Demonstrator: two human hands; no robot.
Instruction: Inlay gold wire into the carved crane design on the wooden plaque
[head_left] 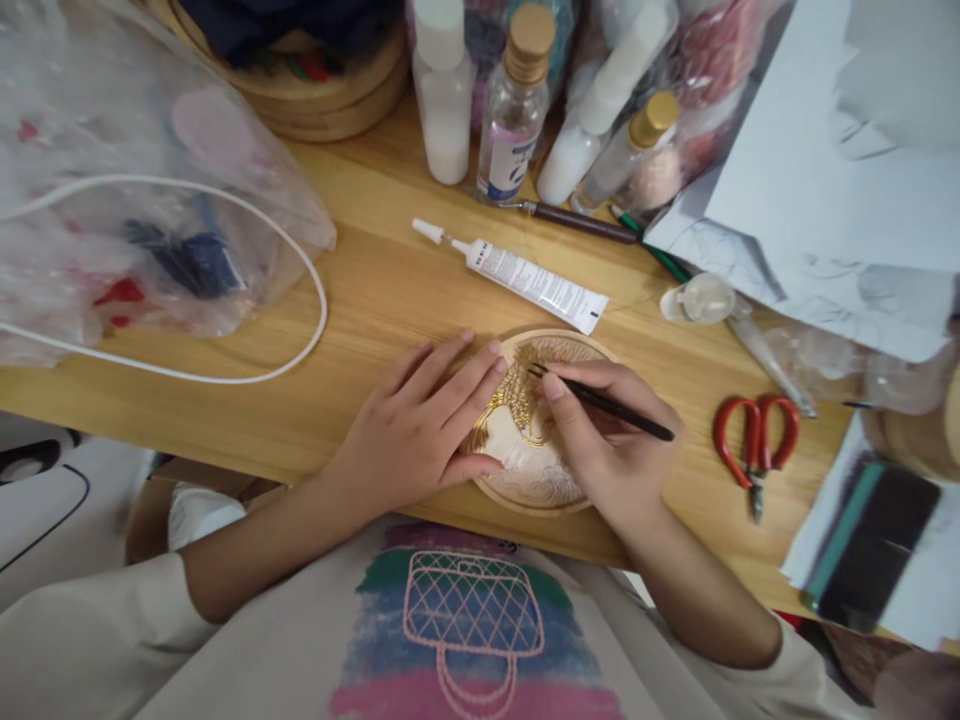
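Note:
A round pale wooden disc (517, 490) lies at the table's front edge, with gold wire (519, 395) curled into a scaly pattern on it and fine drawn lines on its face. My left hand (420, 430) lies flat, fingers stretched, its fingertips and thumb on the disc's left edge. My right hand (619, 435) pinches black tweezers (615, 407), whose forked tips touch or hover just over the gold wire; I cannot tell whether they grip any. The right fingers partly cover the disc's right side. A white glue tube (536, 283) with its cap off to the left lies behind the disc.
Red-handled pliers (754, 445) lie to the right, near a dark phone-like slab (877, 545). Bottles (514, 120) stand at the back beside a dark-handled tool (581, 221). Papers (840, 210) cover the back right. A plastic bag (172, 230) and white cable (315, 290) are left.

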